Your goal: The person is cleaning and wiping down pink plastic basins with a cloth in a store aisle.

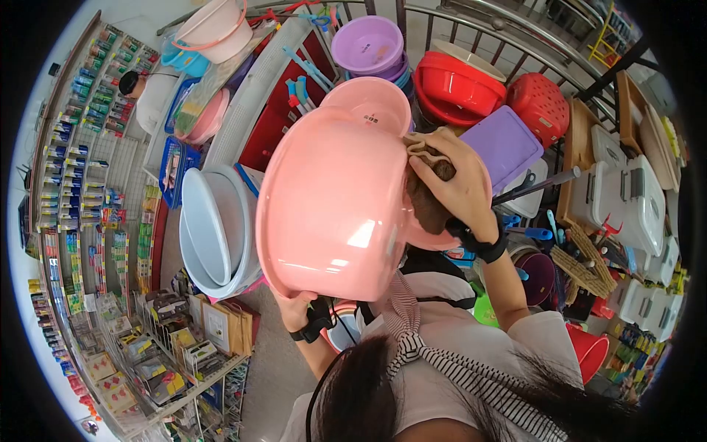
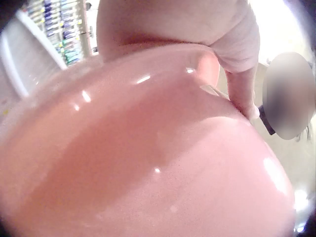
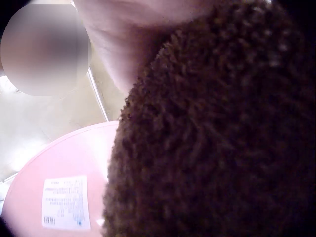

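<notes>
A large glossy pink basin (image 1: 331, 199) is tilted on its side in front of the chest, its outer wall filling the left wrist view. At its lower left rim my left hand (image 1: 293, 308) grips the edge; in the left wrist view this hand (image 2: 177, 24) lies over the rim. My right hand (image 1: 453, 173) holds a bunched brown fuzzy cloth (image 1: 426, 199) at the right end of the basin. Close up in the right wrist view, the cloth (image 3: 212, 133) hides most of the fingers. A white printed label (image 3: 65, 202) sits on a pink surface beside it.
Behind stands another pink basin (image 1: 375, 103), with purple basins (image 1: 368, 44) and red basins (image 1: 456, 85) beyond. Pale blue basins (image 1: 213, 228) stand on the left. White lidded boxes (image 1: 626, 199) crowd the right, and a goods rack (image 1: 169, 346) is at lower left.
</notes>
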`<state>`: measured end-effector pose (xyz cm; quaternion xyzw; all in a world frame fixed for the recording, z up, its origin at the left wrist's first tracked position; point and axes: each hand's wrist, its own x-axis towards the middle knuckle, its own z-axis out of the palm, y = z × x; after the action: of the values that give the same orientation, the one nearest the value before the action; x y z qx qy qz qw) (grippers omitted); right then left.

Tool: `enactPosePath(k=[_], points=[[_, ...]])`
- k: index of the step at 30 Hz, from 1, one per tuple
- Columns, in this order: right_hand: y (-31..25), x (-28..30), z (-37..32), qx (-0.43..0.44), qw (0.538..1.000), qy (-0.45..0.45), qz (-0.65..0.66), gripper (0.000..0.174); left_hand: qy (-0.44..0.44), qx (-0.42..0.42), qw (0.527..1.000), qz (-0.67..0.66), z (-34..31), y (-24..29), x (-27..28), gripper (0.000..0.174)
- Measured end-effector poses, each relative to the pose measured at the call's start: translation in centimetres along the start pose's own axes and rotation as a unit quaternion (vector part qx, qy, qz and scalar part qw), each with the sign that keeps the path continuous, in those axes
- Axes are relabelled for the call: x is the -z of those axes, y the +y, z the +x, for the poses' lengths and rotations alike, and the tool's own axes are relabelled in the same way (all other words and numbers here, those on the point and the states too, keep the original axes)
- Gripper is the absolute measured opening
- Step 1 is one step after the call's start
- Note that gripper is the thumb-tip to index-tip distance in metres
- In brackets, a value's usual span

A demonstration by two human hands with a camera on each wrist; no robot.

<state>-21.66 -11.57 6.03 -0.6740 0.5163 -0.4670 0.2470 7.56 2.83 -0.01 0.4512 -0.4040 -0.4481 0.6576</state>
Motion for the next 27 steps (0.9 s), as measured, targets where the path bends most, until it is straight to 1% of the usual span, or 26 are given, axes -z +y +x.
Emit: enactPosePath(k=[1,2,3,5,6,8,9,10,12,14,16,18,19,21,22,23,24,26,27], points=[[-0.7,-0.5,-0.5,0.001,1.000,0.022,0.023,0.029,0.014,0.028,0.998,-0.047,-0.3,-1.2,0.9,0.082],[-1.0,-1.2,-0.8,0.016,0.995,0.043,0.087,0.030,0.027,0.057,0.994,-0.095,-0.6,-2.5,1.8,0.088],[-1.8,-1.2,-1.1,0.050,0.995,0.027,0.085,0.031,0.026,0.058,0.993,-0.095,-1.0,-3.5,3.1,0.088],[-3.7,-1.3,-1.5,0.125,0.990,0.015,0.064,0.032,0.009,0.143,0.985,-0.091,-1.4,-5.2,5.5,0.104],[-4.5,-1.3,-2.0,0.124,0.990,0.016,0.062,0.032,0.007,0.144,0.985,-0.092,-1.4,-5.5,5.8,0.104],[-5.5,-1.4,-2.6,0.221,0.975,0.007,-0.030,0.032,0.000,0.101,0.990,-0.095,-1.3,-6.2,6.5,0.102],[-5.4,-1.2,-2.4,0.227,0.974,-0.007,-0.021,0.030,-0.002,0.100,0.990,-0.094,-1.1,-6.3,6.8,0.102],[-5.0,-1.1,-2.1,0.226,0.974,-0.005,-0.021,0.030,-0.009,0.088,0.991,-0.102,-1.0,-6.4,7.1,0.101],[-3.4,-0.9,-0.8,0.126,0.991,-0.007,0.048,0.029,-0.015,0.077,0.991,-0.110,-1.0,-6.8,7.9,0.100],[-2.0,-0.7,-0.2,0.062,0.997,0.029,0.033,0.026,-0.032,0.098,0.986,-0.130,-1.1,-7.3,8.7,0.099],[-2.4,-1.0,-0.6,0.075,0.996,0.031,0.026,0.028,-0.038,0.094,0.986,-0.136,-0.8,-7.3,8.3,0.098],[-4.2,-1.6,-1.6,0.082,0.995,0.041,0.031,0.029,-0.040,0.093,0.984,-0.144,-0.9,-7.7,7.9,0.096],[-4.7,-1.8,-1.8,0.150,0.987,0.052,-0.007,0.030,-0.040,0.107,0.979,-0.169,-1.0,-8.3,7.8,0.093],[-5.8,-1.9,-2.3,0.163,0.985,0.056,-0.023,0.029,-0.039,0.120,0.973,-0.191,-1.3,-8.9,7.4,0.091],[-6.2,-1.9,-2.4,0.172,0.982,0.063,-0.038,0.029,-0.017,0.125,0.968,-0.215,-1.5,-9.3,6.8,0.091],[-6.1,-1.6,-1.7,0.174,0.982,0.060,-0.035,0.028,0.005,0.131,0.962,-0.238,-1.6,-9.4,6.6,0.092],[-5.5,-1.5,-1.2,0.172,0.982,0.063,-0.034,0.028,0.003,0.132,0.963,-0.236,-1.6,-9.3,6.7,0.092],[-3.7,-1.3,-0.4,0.045,0.996,0.068,0.032,0.027,0.000,0.128,0.963,-0.236,-1.6,-9.4,6.6,0.091],[-2.9,-1.3,-0.1,0.028,0.996,0.088,0.018,0.027,-0.003,0.129,0.963,-0.238,-1.4,-9.6,6.9,0.091]])
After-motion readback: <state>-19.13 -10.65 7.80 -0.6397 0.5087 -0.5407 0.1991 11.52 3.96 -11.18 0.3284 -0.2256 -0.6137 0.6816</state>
